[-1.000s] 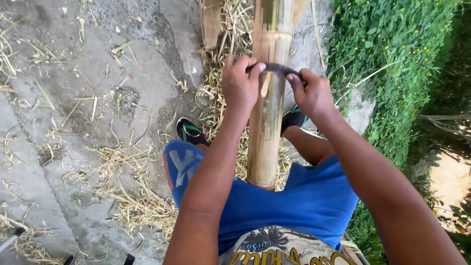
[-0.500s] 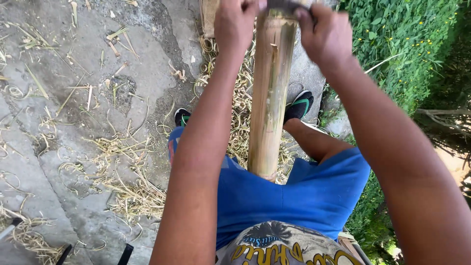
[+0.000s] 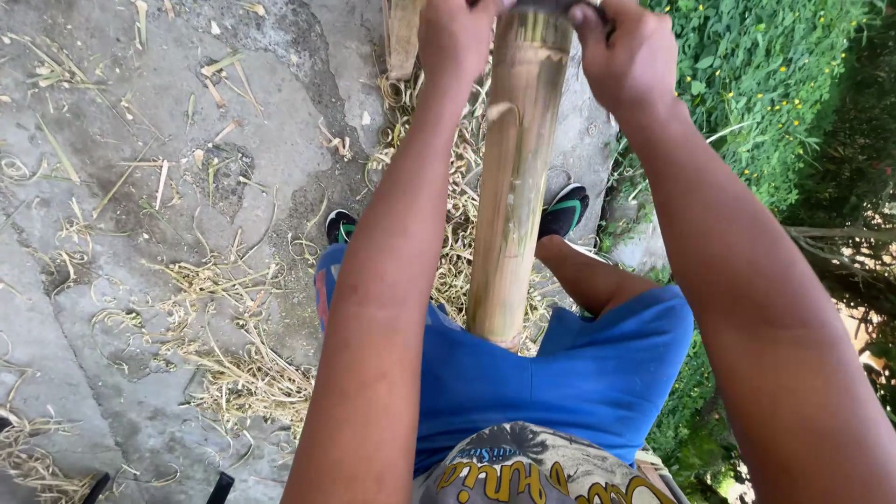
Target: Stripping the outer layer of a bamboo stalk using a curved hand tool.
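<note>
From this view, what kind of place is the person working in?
Probably an outdoor work spot beside a garden or field edge: rough concrete ground strewn with dry bamboo shavings, a bamboo pole between the knees, and green plants alongside.

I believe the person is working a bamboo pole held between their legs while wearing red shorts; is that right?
Not quite: the shorts are blue, not red, as the head view shows. The rest holds: the bamboo pole stands between the legs, with the left hand and right hand at its top.
</note>
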